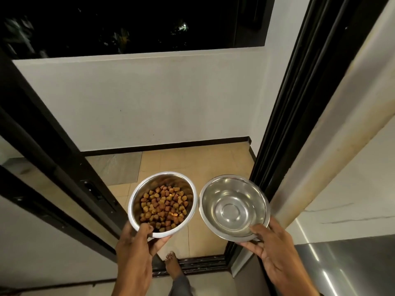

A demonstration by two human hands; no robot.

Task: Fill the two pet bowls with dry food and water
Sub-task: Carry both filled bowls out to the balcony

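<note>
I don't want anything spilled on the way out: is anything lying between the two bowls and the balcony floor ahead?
Nothing visible does. The left hand holds the kibble bowl, the right hand the shiny bowl, over the open doorway. The tan tiled floor ahead shows only a flat grey mat at left. Only the door track needs stepping over.

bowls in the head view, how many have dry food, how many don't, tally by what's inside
steel bowl with dry food, held by the left hand: 1
steel bowl without food, held by the right hand; whether it holds water cannot be told: 1
total bowls: 2
</note>
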